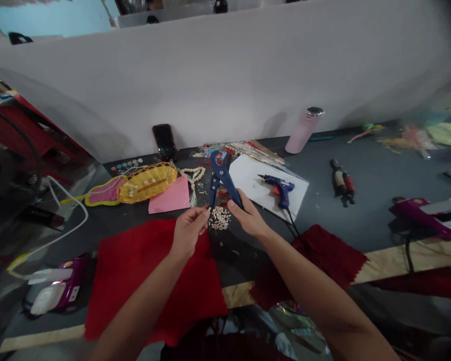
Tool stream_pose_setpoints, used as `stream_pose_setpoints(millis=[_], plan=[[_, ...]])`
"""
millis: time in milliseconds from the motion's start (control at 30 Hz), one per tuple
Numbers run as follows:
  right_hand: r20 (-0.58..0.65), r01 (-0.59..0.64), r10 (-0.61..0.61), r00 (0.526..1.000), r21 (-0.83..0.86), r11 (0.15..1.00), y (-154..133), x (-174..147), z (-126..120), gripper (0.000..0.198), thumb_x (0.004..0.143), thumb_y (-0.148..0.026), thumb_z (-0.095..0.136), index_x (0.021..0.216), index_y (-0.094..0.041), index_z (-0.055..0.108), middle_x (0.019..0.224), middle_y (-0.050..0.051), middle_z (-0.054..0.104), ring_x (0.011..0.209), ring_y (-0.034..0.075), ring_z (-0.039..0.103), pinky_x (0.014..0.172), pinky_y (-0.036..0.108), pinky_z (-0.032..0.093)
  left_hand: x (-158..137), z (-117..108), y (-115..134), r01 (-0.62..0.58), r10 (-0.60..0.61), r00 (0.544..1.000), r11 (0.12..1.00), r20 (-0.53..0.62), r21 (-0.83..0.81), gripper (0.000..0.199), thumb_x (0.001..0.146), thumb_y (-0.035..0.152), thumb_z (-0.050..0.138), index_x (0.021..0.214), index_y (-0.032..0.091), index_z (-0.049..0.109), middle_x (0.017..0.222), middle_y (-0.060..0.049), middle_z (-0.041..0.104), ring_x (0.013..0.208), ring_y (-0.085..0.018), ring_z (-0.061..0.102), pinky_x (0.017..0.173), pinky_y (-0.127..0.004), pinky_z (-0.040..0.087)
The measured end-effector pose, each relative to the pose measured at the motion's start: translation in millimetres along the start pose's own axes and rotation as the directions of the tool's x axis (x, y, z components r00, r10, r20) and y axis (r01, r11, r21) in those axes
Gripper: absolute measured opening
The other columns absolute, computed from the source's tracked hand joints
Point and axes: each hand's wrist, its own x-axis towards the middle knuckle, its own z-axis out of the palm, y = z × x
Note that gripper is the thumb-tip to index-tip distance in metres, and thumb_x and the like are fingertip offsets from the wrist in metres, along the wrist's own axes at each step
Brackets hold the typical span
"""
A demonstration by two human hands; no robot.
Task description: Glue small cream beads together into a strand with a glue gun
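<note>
A blue pipe cutter [225,178], its curved jaw pointing up and away, is gripped by one handle in my right hand [251,216]. My left hand [190,228] is closed in a pinch at the lower end of the other handle. What its fingertips hold is too small to make out. Just below the cutter, between the two hands, lies a pile of small pale cut pieces [220,219] on the dark table. A red cloth [154,281] spreads under my left forearm.
A blue glue gun [280,188] rests on white paper [244,173], its cord running toward me. Around them are a yellow woven basket [150,181], pink paper [170,196], a phone [164,143], a pink bottle [304,131], pliers [342,181] and purple machines [73,283] at both sides.
</note>
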Motion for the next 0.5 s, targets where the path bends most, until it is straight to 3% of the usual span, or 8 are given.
stream_pose_setpoints(millis=[100, 233, 333, 433, 500], plan=[[0.046, -0.031, 0.022, 0.999, 0.197, 0.98, 2, -3, 7, 0.049, 0.073, -0.044, 0.065, 0.118, -0.031, 0.049, 0.121, 0.002, 0.056, 0.11, 0.021, 0.052, 0.094, 0.039, 0.043, -6, 18, -4, -0.021, 0.02, 0.998, 1.0, -0.057, -0.005, 0.023, 0.075, 0.037, 0.063, 0.075, 0.015, 0.059, 0.053, 0.005, 0.048, 0.045, -0.004, 0.038, 0.043, -0.017, 0.027], [0.152, -0.123, 0.082, 0.985, 0.288, 0.95, 1, -9, 12, 0.061, 0.07, -0.041, 0.067, 0.125, -0.033, 0.043, 0.126, 0.004, 0.052, 0.106, 0.022, 0.056, 0.086, 0.038, 0.048, -8, 34, -1, -0.047, 0.048, 0.998, 0.999, -0.044, 0.017, 0.024, 0.075, 0.038, 0.062, 0.072, 0.015, 0.059, 0.051, 0.006, 0.044, 0.045, -0.005, 0.036, 0.043, -0.018, 0.026], [0.166, -0.134, 0.094, 0.982, 0.253, 0.958, -1, -9, 8, 0.061, 0.071, -0.042, 0.065, 0.127, -0.034, 0.041, 0.127, 0.003, 0.052, 0.107, 0.022, 0.055, 0.084, 0.036, 0.048, -7, 35, 7, -0.053, 0.054, 0.999, 0.997, -0.003, 0.05, 0.025, 0.073, 0.039, 0.063, 0.07, 0.015, 0.061, 0.05, 0.005, 0.045, 0.045, -0.005, 0.037, 0.043, -0.019, 0.027], [0.149, -0.078, 0.057, 0.987, 0.142, 0.987, 0, -7, -1, 0.062, 0.072, -0.044, 0.063, 0.128, -0.031, 0.039, 0.126, 0.005, 0.052, 0.109, 0.022, 0.054, 0.087, 0.037, 0.046, -3, 25, 17, -0.083, 0.088, 0.996, 0.989, -0.032, 0.12, 0.027, 0.072, 0.041, 0.064, 0.07, 0.015, 0.064, 0.053, 0.003, 0.052, 0.045, -0.006, 0.038, 0.044, -0.019, 0.029], [0.139, -0.019, 0.019, 0.99, -0.002, 1.0, 1, -6, -6, 0.066, 0.073, -0.043, 0.064, 0.131, -0.029, 0.036, 0.127, 0.007, 0.051, 0.109, 0.022, 0.053, 0.089, 0.038, 0.045, 2, 12, 22, -0.126, 0.14, 0.987, 0.98, -0.082, 0.154, 0.024, 0.071, 0.039, 0.065, 0.07, 0.015, 0.066, 0.069, -0.001, 0.063, 0.049, -0.006, 0.042, 0.047, -0.019, 0.033]])
